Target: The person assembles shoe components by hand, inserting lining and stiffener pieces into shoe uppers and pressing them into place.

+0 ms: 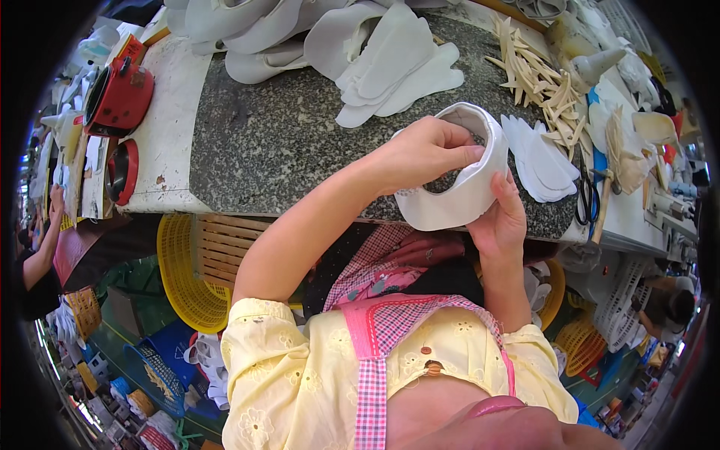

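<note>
A white shoe upper [442,211] is held up at the front edge of the dark speckled stone worktop [262,127], its opening turned toward me. My left hand [431,154] reaches over its rim, with the thumb and curled fingers closed on the edge. My right hand [501,217] grips the upper from below and outside, thumb against its wall; the other fingers are partly hidden behind it. Just right of the upper lies a fanned pile of white sole-shaped pieces [541,161]. Beyond it sits a stack of larger white insole-shaped pieces [397,67].
More white uppers [262,60] crowd the far side. Thin beige strips [551,94] are heaped at the right, near scissors [587,201] and a hammer [603,199]. A red pot [133,94] and its lid [124,172] lie left. A yellow basket [176,270] stands below; another person's arm [49,236] shows far left.
</note>
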`<state>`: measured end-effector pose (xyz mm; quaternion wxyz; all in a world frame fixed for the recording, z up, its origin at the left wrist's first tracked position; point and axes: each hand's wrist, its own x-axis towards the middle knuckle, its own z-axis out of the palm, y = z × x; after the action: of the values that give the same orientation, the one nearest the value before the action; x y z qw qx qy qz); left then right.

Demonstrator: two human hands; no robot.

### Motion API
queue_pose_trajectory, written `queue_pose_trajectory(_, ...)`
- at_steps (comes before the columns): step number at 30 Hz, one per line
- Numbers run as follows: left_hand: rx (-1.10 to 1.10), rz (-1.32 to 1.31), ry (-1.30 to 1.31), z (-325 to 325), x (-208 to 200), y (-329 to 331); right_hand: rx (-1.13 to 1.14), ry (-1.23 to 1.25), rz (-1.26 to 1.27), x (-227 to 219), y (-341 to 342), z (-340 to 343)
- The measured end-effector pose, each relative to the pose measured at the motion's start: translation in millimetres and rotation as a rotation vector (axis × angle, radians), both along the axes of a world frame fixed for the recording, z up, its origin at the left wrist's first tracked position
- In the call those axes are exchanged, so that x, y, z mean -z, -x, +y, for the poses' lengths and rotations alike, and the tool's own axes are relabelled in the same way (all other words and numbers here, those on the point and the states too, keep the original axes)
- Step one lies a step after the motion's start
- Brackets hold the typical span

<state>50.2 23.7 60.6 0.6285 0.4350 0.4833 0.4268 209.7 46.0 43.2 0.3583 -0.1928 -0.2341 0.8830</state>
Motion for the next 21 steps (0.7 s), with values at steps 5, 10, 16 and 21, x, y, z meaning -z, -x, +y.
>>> queue_pose_trajectory(5,-0.332,-0.189,-0.040,2,12,-18,0.115,0.001,-0.037,1,-1,-6)
queue_pose_trajectory(10,-0.378,0.433,-0.329,0,7,-24,0.098,-0.031,-0.032,10,-7,-5)
queue_pose_trajectory(16,-0.621,0.672,-0.807,-35,15,-27,0.119,0.047,0.124,26,-5,-6)
queue_pose_trajectory(21,-0.679,0.612,-0.717,-40,21,-31,0.102,0.046,0.189,35,-4,-9)
